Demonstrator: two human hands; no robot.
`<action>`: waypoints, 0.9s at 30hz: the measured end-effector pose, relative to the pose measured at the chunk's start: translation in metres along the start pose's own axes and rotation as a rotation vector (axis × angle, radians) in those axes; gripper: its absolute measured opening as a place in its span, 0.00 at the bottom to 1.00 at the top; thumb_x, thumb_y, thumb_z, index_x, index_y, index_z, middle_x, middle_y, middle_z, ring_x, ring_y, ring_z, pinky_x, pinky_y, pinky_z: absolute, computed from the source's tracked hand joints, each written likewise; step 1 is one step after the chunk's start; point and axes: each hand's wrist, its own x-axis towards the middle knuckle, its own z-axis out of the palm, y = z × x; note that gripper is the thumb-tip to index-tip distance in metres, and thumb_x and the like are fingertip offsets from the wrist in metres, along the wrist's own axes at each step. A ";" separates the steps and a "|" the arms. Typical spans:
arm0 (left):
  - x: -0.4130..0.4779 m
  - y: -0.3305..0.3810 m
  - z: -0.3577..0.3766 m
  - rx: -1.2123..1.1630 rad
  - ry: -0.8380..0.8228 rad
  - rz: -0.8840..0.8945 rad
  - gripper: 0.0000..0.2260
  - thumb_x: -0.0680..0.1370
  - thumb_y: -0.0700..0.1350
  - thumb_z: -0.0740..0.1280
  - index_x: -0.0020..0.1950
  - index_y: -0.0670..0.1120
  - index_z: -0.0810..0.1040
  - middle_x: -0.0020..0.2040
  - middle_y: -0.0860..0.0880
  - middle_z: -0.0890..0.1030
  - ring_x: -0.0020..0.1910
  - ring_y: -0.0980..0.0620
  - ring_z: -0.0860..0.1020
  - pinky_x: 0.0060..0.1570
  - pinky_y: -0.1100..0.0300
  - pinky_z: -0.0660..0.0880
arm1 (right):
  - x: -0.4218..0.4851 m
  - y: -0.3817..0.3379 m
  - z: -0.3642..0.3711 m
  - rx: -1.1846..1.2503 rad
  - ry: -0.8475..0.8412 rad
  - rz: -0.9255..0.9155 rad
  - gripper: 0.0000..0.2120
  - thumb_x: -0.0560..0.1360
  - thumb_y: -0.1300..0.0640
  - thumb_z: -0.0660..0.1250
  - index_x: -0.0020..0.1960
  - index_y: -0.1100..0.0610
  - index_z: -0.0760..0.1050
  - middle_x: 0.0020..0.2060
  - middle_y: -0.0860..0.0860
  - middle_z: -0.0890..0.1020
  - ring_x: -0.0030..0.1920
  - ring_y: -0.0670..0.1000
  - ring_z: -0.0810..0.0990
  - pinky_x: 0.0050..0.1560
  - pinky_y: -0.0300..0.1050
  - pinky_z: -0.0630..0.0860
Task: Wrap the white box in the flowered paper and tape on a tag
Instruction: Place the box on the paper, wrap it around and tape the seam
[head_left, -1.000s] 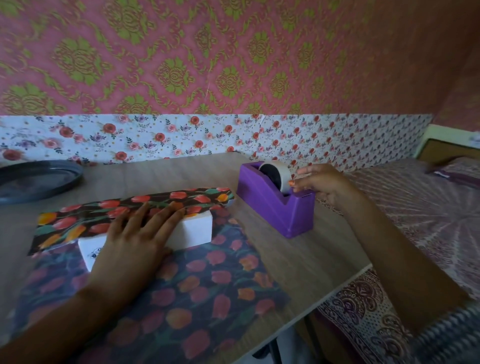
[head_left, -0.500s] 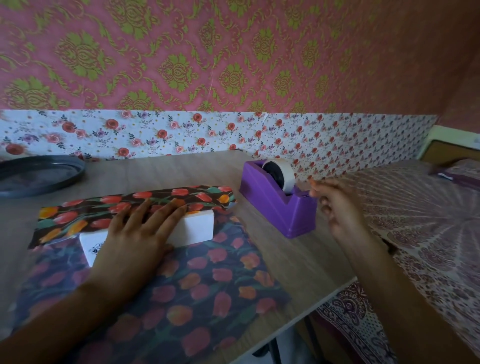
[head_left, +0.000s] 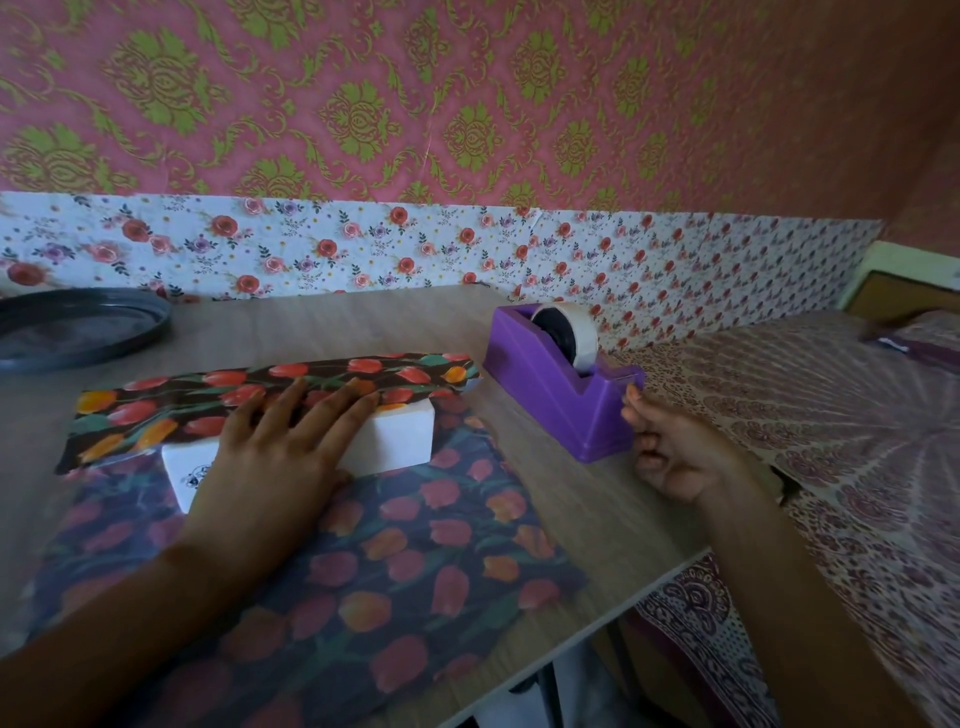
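Note:
The white box (head_left: 400, 434) lies on the dark tulip-patterned paper (head_left: 415, 571) on the wooden table (head_left: 322, 322). The paper's far edge is folded over the top of the box (head_left: 208, 389). My left hand (head_left: 270, 457) rests flat on that fold and on the box, fingers spread, pressing down. The purple tape dispenser (head_left: 550, 395) with its white tape roll (head_left: 584, 338) stands to the right of the box. My right hand (head_left: 675, 457) is at the dispenser's cutter end, fingers curled, thumb and forefinger pinched. I cannot make out a tape strip between them. No tag is in view.
A round black tray (head_left: 78, 332) sits at the table's back left. A flowered wall runs behind the table. The table's right edge drops off to a bed with a patterned cover (head_left: 831, 415).
My right hand left the tape roll, swung out to the right, then came down beside the dispenser's cutter end. My left hand stayed flat on the folded paper.

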 end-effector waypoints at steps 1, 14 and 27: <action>0.000 0.000 0.000 0.001 0.001 0.000 0.37 0.60 0.45 0.80 0.67 0.43 0.73 0.62 0.42 0.78 0.56 0.34 0.78 0.52 0.39 0.73 | -0.001 0.002 0.004 0.073 -0.021 0.019 0.04 0.75 0.54 0.65 0.41 0.52 0.75 0.27 0.44 0.74 0.24 0.41 0.64 0.19 0.31 0.60; 0.000 0.003 -0.003 0.011 -0.012 -0.021 0.37 0.60 0.46 0.80 0.67 0.45 0.73 0.62 0.44 0.78 0.57 0.35 0.77 0.53 0.41 0.72 | -0.051 0.030 0.096 0.321 -0.028 -0.125 0.04 0.74 0.54 0.66 0.40 0.51 0.76 0.20 0.44 0.74 0.17 0.39 0.64 0.17 0.30 0.57; 0.001 0.004 -0.006 0.029 -0.007 -0.034 0.36 0.57 0.45 0.81 0.64 0.45 0.76 0.61 0.44 0.79 0.55 0.35 0.79 0.51 0.40 0.74 | -0.029 0.058 0.185 -0.072 0.119 -0.482 0.03 0.71 0.58 0.72 0.43 0.58 0.82 0.19 0.43 0.78 0.24 0.39 0.77 0.36 0.31 0.73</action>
